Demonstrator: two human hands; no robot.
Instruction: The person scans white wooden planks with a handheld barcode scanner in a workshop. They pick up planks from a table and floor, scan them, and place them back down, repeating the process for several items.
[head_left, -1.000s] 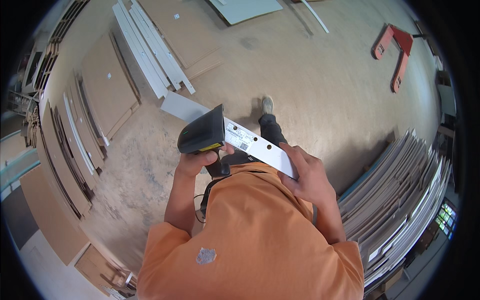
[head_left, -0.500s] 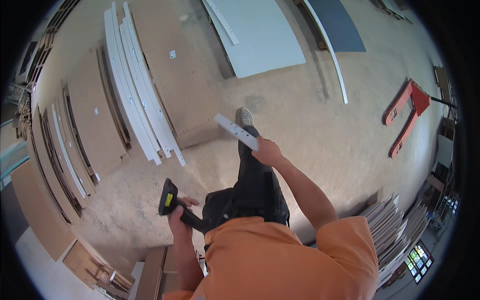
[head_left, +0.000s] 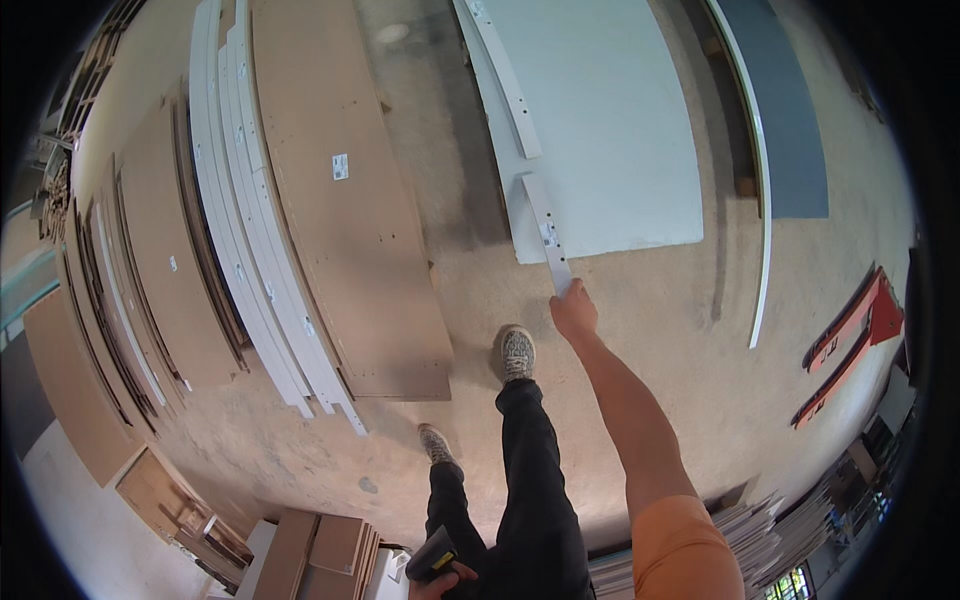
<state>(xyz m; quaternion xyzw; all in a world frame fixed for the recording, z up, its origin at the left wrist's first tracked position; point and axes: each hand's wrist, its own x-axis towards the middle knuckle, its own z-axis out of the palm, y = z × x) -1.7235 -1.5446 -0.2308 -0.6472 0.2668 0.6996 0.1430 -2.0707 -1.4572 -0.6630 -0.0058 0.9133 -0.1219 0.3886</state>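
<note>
My right hand (head_left: 574, 312), arm stretched forward, is closed round the near end of a short white board (head_left: 543, 222) with dark holes and a label. Its far end is over the corner of a large pale panel (head_left: 620, 130); I cannot tell whether it touches. A similar white strip (head_left: 505, 80) lies on that panel, just beyond. Low in the picture, my left hand (head_left: 447, 583) is wrapped round a black handheld barcode scanner (head_left: 430, 556) with a yellow label, partly cut off by the lower edge.
To the left lie a stack of brown panels (head_left: 350, 250), long white boards (head_left: 240, 220) and more brown panels (head_left: 165, 250). At the right are a dark grey panel (head_left: 780, 110), a long white strip (head_left: 762, 230) and a red pallet jack (head_left: 850, 340).
I have stepped forward toward the pale panel. My right hand has reached ahead with the white board, now over the panel's corner. The left hand with the scanner has dropped lower in view.
</note>
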